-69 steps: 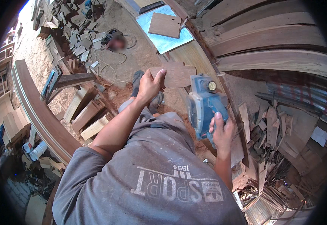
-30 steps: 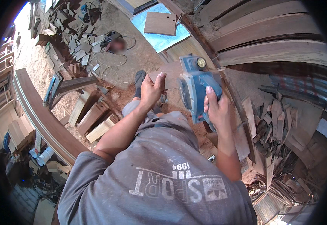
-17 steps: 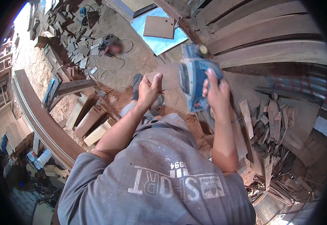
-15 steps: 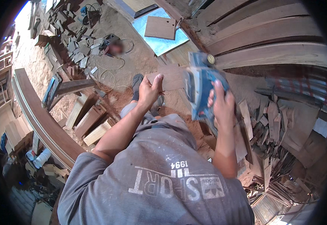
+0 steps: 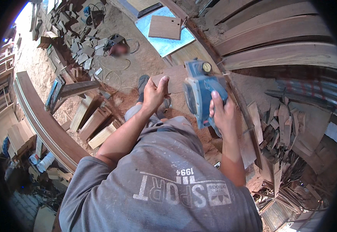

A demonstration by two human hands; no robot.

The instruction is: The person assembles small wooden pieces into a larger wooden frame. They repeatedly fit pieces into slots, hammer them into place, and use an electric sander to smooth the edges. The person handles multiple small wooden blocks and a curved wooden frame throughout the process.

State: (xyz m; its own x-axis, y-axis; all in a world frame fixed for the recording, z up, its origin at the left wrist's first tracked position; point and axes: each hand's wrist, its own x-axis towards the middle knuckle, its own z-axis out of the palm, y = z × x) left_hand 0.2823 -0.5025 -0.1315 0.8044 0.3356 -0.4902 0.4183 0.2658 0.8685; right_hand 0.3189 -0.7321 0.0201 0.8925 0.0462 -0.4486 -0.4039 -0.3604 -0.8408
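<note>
Just above the middle of the frame, the left hand (image 5: 155,94) is closed on the left end of a flat brown board (image 5: 175,79), its thumb lying on top and most of its fingers hidden from view. The board reaches toward the right, where a blue electric planer (image 5: 203,92) covers its far end; whether the planer's base touches the wood cannot be told. The right hand (image 5: 223,112), right of centre, is wrapped around the planer's rear handle, with the thumb along the top. The planer is slightly blurred and has a round pale knob at its upper end.

A wooden bench (image 5: 199,52) runs from the top centre down toward the right. On it, at the top centre, lies a pale blue-white sheet (image 5: 166,49), which bears a squarish wooden panel (image 5: 162,28) with a dark hole near its right edge. A dark bar (image 5: 150,10) lies beside the panel, at the sheet's upper edge. Long planks (image 5: 277,54) fill the upper right, and wood scraps (image 5: 282,123) are heaped at the right. More offcuts (image 5: 81,48) are scattered across the upper left, near a loose pale cable (image 5: 119,77). A long grooved board (image 5: 46,120) slants down the left side.
</note>
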